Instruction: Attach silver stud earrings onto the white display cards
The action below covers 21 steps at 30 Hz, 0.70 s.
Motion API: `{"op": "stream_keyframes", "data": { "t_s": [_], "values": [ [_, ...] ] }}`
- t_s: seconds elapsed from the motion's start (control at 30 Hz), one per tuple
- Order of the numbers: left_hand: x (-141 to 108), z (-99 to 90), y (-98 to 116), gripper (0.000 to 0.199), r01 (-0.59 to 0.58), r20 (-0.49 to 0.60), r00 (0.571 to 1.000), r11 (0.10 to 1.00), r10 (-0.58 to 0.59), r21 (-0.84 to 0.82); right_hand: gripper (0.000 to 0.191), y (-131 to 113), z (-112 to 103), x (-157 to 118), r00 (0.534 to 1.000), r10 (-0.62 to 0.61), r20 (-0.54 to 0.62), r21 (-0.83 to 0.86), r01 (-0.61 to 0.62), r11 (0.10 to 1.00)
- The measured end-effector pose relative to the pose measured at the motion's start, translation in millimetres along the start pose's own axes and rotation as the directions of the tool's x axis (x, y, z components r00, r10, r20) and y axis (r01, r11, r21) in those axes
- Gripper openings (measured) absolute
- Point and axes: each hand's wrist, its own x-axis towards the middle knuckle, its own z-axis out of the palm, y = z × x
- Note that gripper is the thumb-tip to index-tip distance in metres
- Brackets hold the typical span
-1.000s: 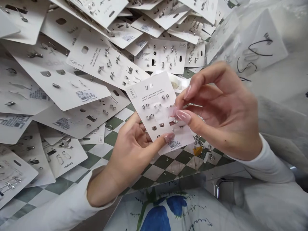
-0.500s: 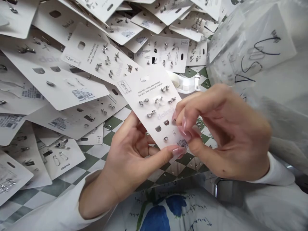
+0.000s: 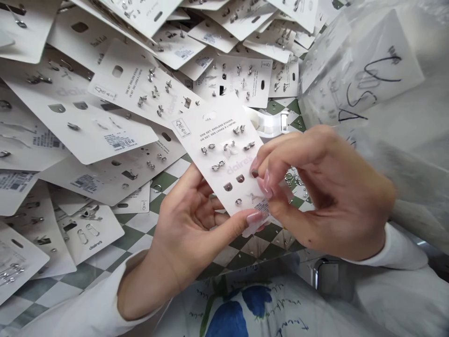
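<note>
Right hand point(image 3: 326, 196) dropped lower, fingertips point(image 3: 265, 183) on earring card point(image 3: 217, 154) in left grip point(image 3: 185, 238).

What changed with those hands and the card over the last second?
The right hand moved down along the Claire's earring card, its fingertips now at the card's right edge, and no longer covers a white roll. The card tilted slightly and shifted up and left, but the left hand kept hold of it. The other earring cards stayed as they were.

Left hand point(image 3: 187, 236) holds Claire's earring card point(image 3: 213, 140); right hand point(image 3: 328, 196) apparently pinching lower edge; more cards point(image 3: 122, 93) heaped beyond.
</note>
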Motion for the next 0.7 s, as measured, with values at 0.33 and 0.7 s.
{"op": "stream_keyframes", "data": {
  "t_s": [0.33,0.7],
  "values": [
    [0.6,3.6,-3.0,0.044,-0.054,-0.032,0.998,0.998,0.055,0.034,0.028,-13.7,-4.1,-4.0,0.971,0.237,0.008,-0.024,-0.237,0.971],
    [0.1,3.0,-0.7,0.044,-0.082,-0.013,0.997,0.997,0.082,0.003,0.027,-4.7,-2.5,-4.4,0.999,0.042,0.029,-0.030,-0.041,0.999]
  ]
}}
